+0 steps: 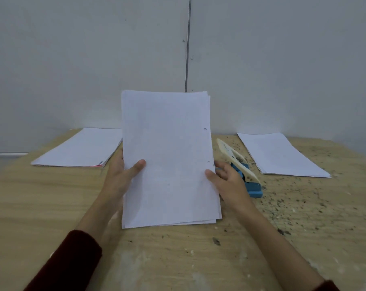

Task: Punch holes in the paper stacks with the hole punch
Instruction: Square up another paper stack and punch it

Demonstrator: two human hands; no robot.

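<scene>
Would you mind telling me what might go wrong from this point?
The held stack has fanned sheets at its lower right edge, so further holes may misalign. The right hand grips right beside the hole punch and may knock it. Debris on the table could soil sheets.

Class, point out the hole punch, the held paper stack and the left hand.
hole punch (238, 162): head view, cream handle.
held paper stack (169, 156): head view, top sheet's middle.
left hand (120, 175): head view, back of hand.
</scene>
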